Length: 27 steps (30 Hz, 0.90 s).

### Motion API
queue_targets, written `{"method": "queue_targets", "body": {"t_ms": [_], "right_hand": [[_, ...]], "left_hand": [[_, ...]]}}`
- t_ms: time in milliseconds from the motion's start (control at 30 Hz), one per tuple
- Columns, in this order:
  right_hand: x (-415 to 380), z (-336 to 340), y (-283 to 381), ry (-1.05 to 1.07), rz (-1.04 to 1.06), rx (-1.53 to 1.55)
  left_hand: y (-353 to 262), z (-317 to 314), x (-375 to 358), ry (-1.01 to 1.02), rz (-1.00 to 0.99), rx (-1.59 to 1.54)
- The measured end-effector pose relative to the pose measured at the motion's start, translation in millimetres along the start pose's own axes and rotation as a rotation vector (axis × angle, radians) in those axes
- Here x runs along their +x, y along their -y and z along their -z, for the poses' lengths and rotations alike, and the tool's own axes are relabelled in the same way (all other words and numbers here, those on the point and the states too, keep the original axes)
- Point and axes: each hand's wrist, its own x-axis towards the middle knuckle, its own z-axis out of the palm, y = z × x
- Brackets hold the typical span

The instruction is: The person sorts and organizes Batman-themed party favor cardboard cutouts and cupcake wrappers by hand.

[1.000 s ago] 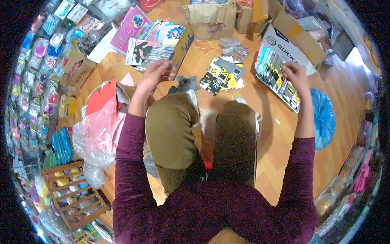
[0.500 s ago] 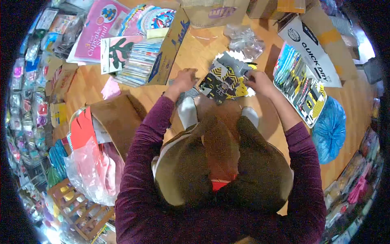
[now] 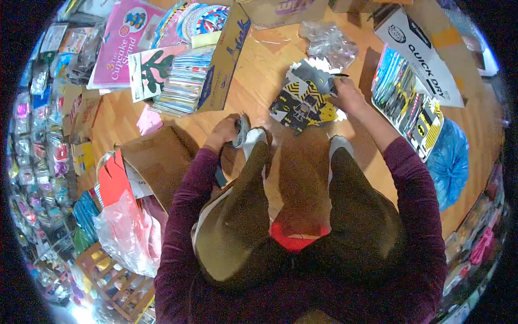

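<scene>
A stack of Batman-printed paper decorations (image 3: 307, 100) in black, grey and yellow lies on the wooden floor in front of my feet. My right hand (image 3: 348, 96) is at its right edge, fingers closed on the edge, with a thin dark sliver (image 3: 340, 75) showing above the fingertips. My left hand (image 3: 225, 131) is down beside my left foot, its fingers curled around a grey, flattish item (image 3: 242, 130) whose kind I cannot tell. White socks (image 3: 253, 137) show between the hands.
Crumpled clear plastic bags (image 3: 329, 44) lie behind the stack. On the right stand a box of party packets (image 3: 402, 92) and a blue plastic bag (image 3: 449, 164). An open carton (image 3: 229, 59) with packets is at upper left, a brown box (image 3: 156, 162) nearer left.
My left hand has moved down and left, from beside the stack to the grey item by my foot. My right hand has shifted slightly up along the stack's right edge. The view has shifted slightly.
</scene>
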Motion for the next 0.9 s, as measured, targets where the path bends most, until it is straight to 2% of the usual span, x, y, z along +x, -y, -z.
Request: {"method": "queue_targets", "body": {"t_ms": [33,100,167,233,267,333,367,433,467,500,567,600,633,700,767,833,867,900], "right_hand": [[2.5,-9.3,0.0,-0.057,0.007,-0.039],[2.9,-23.9,8.7,-0.052,-0.050,-0.035],[-0.5,-30.0,19.5,-0.159,-0.084,-0.176],[-2.7,-39.4,20.9,-0.123,-0.128,-0.260],[-2.1,-48.8,17.8,-0.141,-0.125,-0.292],[-1.9,-63.6,10.6,-0.236,-0.098,-0.371],[-4.7,-60.5,9.9,-0.232,-0.104,-0.376],[-10.2,-50.6,12.3,-0.172,-0.122,-0.293],[-9.5,-50.3,10.2,-0.163,-0.126,-0.300],[-7.6,-49.8,7.3,-0.158,-0.144,-0.283],[-8.7,-47.7,4.9,-0.145,-0.154,-0.276],[-10.0,-44.8,5.2,-0.167,-0.153,-0.252],[-11.6,-42.5,5.8,-0.189,-0.151,-0.229],[-16.1,-45.5,5.4,-0.189,-0.129,-0.216],[-19.8,-48.1,5.4,-0.197,-0.093,-0.215],[-24.8,-48.3,11.2,-0.196,-0.114,-0.181],[-26.7,-40.8,17.2,-0.146,-0.138,-0.164],[-28.1,-38.7,19.1,-0.139,-0.117,-0.182]], "left_hand": [[3.4,0.2,5.0,-0.024,-0.089,0.009],[-32.2,37.2,0.6,0.011,-0.075,0.099],[-53.7,57.0,10.9,0.046,-0.073,0.181],[-61.8,61.4,30.9,0.018,-0.262,-0.009],[-68.3,60.4,39.5,0.016,-0.271,-0.014],[-83.8,57.0,56.6,-0.010,-0.447,-0.080],[-93.1,56.8,62.7,-0.006,-0.453,-0.085],[-114.4,54.1,70.1,0.035,-0.374,-0.117],[-122.5,45.5,72.4,-0.028,-0.257,-0.112],[-118.9,32.0,79.9,-0.023,-0.261,-0.123],[-99.7,-16.1,106.1,-0.150,-0.268,-0.278],[-87.8,-40.8,123.9,-0.149,-0.242,-0.135],[-93.3,-39.3,116.8,-0.156,-0.239,-0.149],[-111.6,-28.7,86.8,-0.130,-0.113,-0.215],[-117.1,-23.6,76.2,-0.161,-0.137,-0.140],[-122.4,-18.6,72.3,0.040,-0.053,-0.106],[-111.5,-36.5,84.9,-0.031,-0.125,-0.047],[-107.6,-44.0,85.3,-0.042,-0.115,-0.071]]}}
